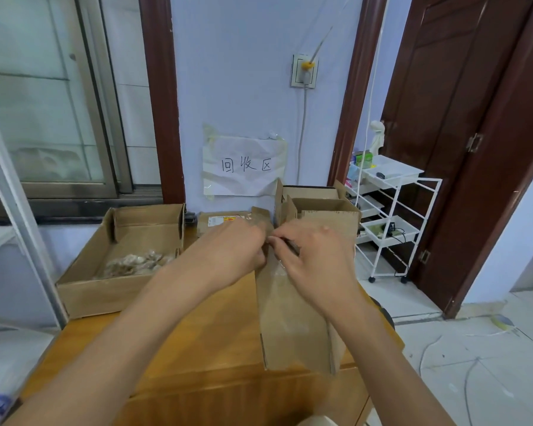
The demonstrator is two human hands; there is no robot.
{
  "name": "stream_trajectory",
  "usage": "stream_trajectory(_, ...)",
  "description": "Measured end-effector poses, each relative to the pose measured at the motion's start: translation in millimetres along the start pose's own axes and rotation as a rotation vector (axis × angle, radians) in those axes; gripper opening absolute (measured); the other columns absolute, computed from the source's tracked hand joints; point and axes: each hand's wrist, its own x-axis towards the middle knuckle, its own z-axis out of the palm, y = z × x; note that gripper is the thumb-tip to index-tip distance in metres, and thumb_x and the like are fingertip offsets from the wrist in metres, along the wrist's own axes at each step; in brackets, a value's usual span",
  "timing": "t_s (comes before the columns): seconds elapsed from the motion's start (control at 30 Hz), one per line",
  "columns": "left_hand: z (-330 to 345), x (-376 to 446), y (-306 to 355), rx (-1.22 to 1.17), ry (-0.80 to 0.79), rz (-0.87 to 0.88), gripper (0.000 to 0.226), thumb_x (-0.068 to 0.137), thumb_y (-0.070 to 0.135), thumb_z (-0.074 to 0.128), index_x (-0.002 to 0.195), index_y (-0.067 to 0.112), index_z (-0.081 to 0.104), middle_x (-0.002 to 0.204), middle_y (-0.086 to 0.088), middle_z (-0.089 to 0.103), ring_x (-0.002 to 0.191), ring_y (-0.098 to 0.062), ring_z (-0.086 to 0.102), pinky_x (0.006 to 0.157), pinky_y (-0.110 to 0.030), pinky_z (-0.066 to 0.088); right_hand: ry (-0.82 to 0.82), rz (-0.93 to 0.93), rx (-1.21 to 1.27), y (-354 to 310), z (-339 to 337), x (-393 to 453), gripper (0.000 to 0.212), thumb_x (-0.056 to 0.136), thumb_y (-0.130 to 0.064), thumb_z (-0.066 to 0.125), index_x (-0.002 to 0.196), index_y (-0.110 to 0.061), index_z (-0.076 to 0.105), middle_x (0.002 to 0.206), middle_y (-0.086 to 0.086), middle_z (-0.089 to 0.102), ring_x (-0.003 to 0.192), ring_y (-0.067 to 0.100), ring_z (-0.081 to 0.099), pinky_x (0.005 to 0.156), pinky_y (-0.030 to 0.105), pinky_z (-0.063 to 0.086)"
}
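A flattened cardboard box (290,321) with clear tape on it lies on the wooden table (203,339), stretching away from me. My left hand (231,247) grips the far end of this box with curled fingers. My right hand (311,256) is close beside it and holds a thin dark tool (290,245) whose tip points at the box's taped top near the left fingers. What kind of tool it is cannot be told. Both forearms reach in from the bottom of the view.
An open cardboard box (117,265) with crumpled tape inside stands at the table's left. A flat labelled box (222,222) and two open boxes (323,210) stand at the back by the wall. A white wire cart (388,216) is on the right, beside a brown door (474,118).
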Motion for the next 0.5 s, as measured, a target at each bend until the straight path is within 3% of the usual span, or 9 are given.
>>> stream_trajectory(0.07,9.9,-2.4,-17.7,-0.268,-0.062,0.011,0.017,0.093,0.010,0.051,0.092,0.026,0.056,0.076,0.001,0.066,0.077,-0.019,0.069,0.067,-0.043,0.057,-0.036,0.004,-0.057,3.1,1.4,0.9,0.016,0.100,-0.039,0.060,0.092,-0.033,0.072,0.082,-0.013,0.067,0.074,0.008,0.060,0.057,0.032,0.047)
stream_trajectory(0.13,16.1,-9.1,-26.1,-0.553,-0.107,-0.028,0.030,0.101,0.011,0.048,0.117,0.024,0.069,0.088,0.005,0.073,0.083,-0.011,0.074,0.079,-0.041,0.062,-0.049,0.027,-0.102,7.7,4.1,2.5,0.021,0.101,-0.042,0.056,0.089,-0.032,0.071,0.081,-0.012,0.067,0.072,0.008,0.060,0.057,0.033,0.048)
stream_trajectory(0.2,23.1,-16.2,-24.6,-0.775,-0.090,-0.120,0.027,0.106,0.023,0.049,0.124,0.022,0.069,0.098,0.005,0.074,0.083,-0.010,0.075,0.080,-0.040,0.064,-0.067,0.034,-0.072,10.4,6.9,2.3,0.020,0.100,-0.041,0.057,0.089,-0.033,0.072,0.081,-0.013,0.068,0.071,0.007,0.059,0.057,0.035,0.050)
stream_trajectory(0.23,26.0,-18.3,-21.4,-0.773,-0.048,-0.156,0.025,0.104,0.036,0.054,0.118,0.024,0.071,0.095,0.005,0.076,0.078,-0.010,0.075,0.078,-0.040,0.064,-0.079,0.025,-0.055,10.1,8.3,1.5,0.019,0.100,-0.040,0.057,0.090,-0.034,0.073,0.082,-0.014,0.068,0.072,0.007,0.059,0.057,0.035,0.051)
stream_trajectory(0.33,36.6,-20.3,-15.6,-0.471,0.072,-0.251,0.032,0.092,0.060,0.061,0.083,0.031,0.070,0.073,0.007,0.075,0.068,-0.012,0.071,0.069,-0.038,0.060,-0.101,-0.001,-0.070,9.9,13.6,0.3,0.019,0.100,-0.040,0.056,0.091,-0.034,0.072,0.086,-0.015,0.068,0.075,0.006,0.059,0.059,0.035,0.052)
stream_trajectory(0.4,41.8,-21.1,-14.5,-0.332,0.114,-0.310,0.031,0.088,0.050,0.058,0.069,0.027,0.066,0.066,0.009,0.072,0.069,-0.013,0.068,0.068,-0.036,0.058,-0.112,-0.006,-0.103,10.9,17.4,-0.7,0.020,0.100,-0.042,0.054,0.092,-0.034,0.070,0.087,-0.015,0.068,0.077,0.006,0.059,0.059,0.035,0.052)
stream_trajectory(0.5,43.7,-23.6,-8.8,-0.233,0.084,-0.323,0.024,0.086,0.035,0.060,0.066,0.023,0.067,0.066,0.010,0.072,0.071,-0.012,0.066,0.062,-0.031,0.052,-0.164,-0.047,-0.145,11.7,21.1,-1.0,0.022,0.101,-0.045,0.052,0.094,-0.037,0.071,0.089,-0.016,0.070,0.082,0.006,0.062,0.057,0.029,0.045)
